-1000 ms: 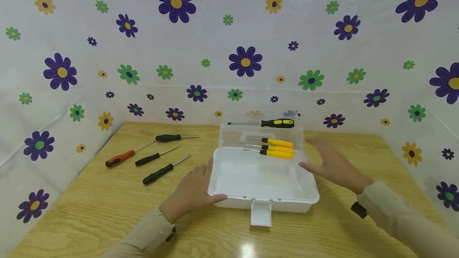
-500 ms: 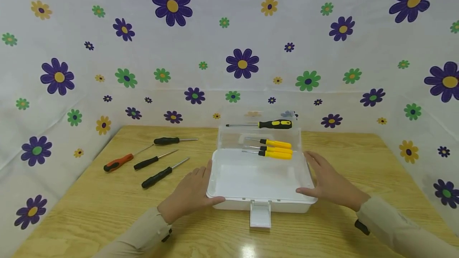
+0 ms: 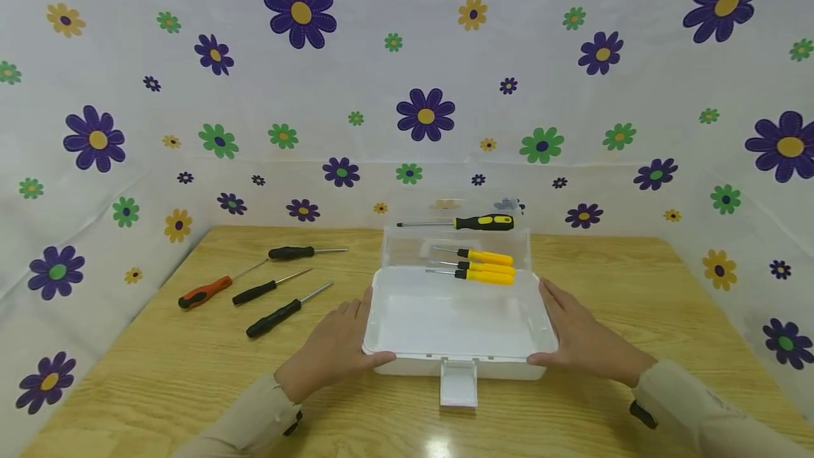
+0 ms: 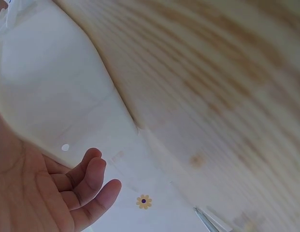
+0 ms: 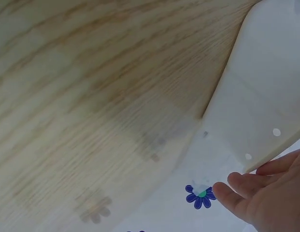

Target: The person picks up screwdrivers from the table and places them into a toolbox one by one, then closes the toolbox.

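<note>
A white plastic toolbox (image 3: 461, 309) stands on the wooden table, its translucent lid (image 3: 413, 249) raised at the back and its front latch (image 3: 458, 384) hanging down. My left hand (image 3: 331, 345) lies along the left side, thumb at the front edge. On the opposite side rests my right hand (image 3: 581, 334), its thumb touching the front right corner. Both wrist views show fingers beside the box wall. Three yellow-handled screwdrivers (image 3: 488, 268) lie across the back of the box. Above them is a black-and-yellow screwdriver (image 3: 486, 222). What supports these screwdrivers is unclear.
Left of the box lie an orange-and-black screwdriver (image 3: 206, 293) and three black-handled screwdrivers, the nearest one (image 3: 275, 319) closest to my left hand. A flower-patterned cloth (image 3: 356, 62) hangs behind the table (image 3: 356, 415) and along its sides.
My right hand has come down and in to the toolbox's right side, its thumb reaching the front corner. My left hand has kept its place at the left side.
</note>
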A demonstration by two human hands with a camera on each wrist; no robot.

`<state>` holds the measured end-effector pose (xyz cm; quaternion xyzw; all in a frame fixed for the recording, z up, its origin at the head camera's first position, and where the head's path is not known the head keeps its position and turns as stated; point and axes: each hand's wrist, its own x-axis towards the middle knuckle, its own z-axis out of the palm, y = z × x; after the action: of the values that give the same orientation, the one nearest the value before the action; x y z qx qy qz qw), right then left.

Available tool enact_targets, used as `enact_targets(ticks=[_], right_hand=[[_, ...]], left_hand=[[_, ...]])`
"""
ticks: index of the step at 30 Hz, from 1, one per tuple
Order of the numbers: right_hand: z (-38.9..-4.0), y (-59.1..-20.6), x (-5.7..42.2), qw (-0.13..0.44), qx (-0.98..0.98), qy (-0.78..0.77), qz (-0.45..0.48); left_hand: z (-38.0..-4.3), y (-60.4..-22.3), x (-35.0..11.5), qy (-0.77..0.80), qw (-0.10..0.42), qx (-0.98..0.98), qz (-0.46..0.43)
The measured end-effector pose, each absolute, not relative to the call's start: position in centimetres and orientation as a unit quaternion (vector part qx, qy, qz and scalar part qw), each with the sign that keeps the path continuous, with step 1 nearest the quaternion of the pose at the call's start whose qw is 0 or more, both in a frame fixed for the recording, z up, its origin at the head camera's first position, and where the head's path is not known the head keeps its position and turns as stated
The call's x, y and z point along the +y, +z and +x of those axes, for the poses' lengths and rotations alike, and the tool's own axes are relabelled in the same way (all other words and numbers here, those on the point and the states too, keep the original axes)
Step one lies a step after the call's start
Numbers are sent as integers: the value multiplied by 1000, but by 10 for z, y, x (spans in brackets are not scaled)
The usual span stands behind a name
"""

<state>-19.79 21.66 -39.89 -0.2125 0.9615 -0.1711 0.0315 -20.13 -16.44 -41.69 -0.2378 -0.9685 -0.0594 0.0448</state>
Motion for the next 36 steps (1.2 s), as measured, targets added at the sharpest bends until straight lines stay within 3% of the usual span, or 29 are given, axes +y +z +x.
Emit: enact_targets(ticks=[24,36], right_hand=[[-186,-394,207,-33,979,-20,-202],[-185,-392,206,44,984,2,-175]], left_hand=[[-199,-417,-163,-75,39,-971,-224],[-198,-415,-163,-71,48,-969,-232]])
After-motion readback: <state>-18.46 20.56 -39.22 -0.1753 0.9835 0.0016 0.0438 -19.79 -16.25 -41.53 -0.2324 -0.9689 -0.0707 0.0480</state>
